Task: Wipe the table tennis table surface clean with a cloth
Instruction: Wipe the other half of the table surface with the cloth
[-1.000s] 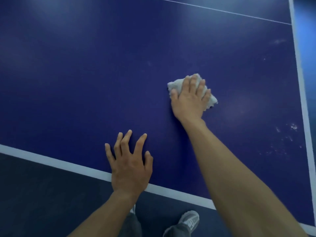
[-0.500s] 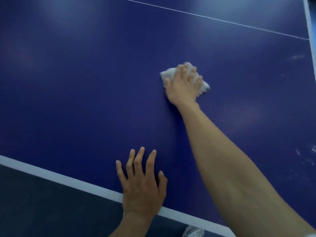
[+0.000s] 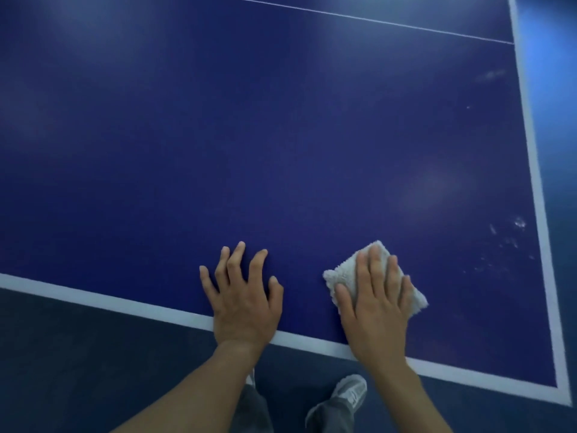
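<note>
I've pulled the white fluffy cloth (image 3: 343,278) back to the dark-blue tabletop's (image 3: 281,151) near edge, right grip (image 3: 377,307) spread flat on it; whitish smudges (image 3: 512,242) remain.

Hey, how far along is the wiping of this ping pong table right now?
Looks done: the broad middle of the table shows no marks. In hand: the right hand presses the white cloth flat near the near edge, while the left hand rests on the surface. Left: whitish smudges by the right sideline and a faint streak farther up.
</note>
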